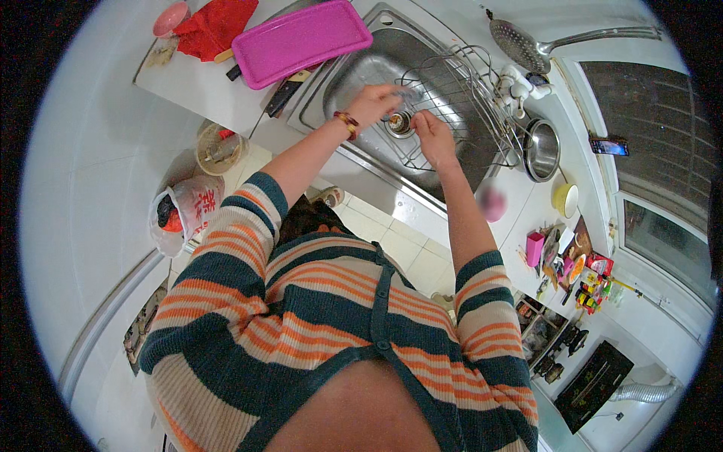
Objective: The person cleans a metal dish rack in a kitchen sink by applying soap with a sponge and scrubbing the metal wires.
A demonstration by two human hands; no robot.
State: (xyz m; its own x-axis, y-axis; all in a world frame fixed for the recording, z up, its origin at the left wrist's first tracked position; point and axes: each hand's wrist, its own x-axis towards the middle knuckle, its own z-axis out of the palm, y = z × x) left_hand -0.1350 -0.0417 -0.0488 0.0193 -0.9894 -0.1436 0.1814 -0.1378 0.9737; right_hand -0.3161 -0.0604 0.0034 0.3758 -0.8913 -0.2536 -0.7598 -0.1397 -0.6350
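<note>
My left hand [378,104] is over the stainless steel sink [353,73], its fingers stretched towards the wire rack and a little blurred. My right hand [432,133], fingers curled, is at the near side of a metal wire rack [452,85] that stands in the sink. Whether it grips a wire of the rack cannot be told. Between the two hands lies the drain strainer [400,123], with some orange-brown bits in it. A bracelet is on my left wrist.
A pink tray [302,42] lies left of the sink, beside a black-bladed knife [287,93] and a red cloth [214,28]. Right of the sink stand a steel pot [542,150] and a yellow bowl [565,200]. A perforated skimmer [519,45] hangs behind the white tap [517,90].
</note>
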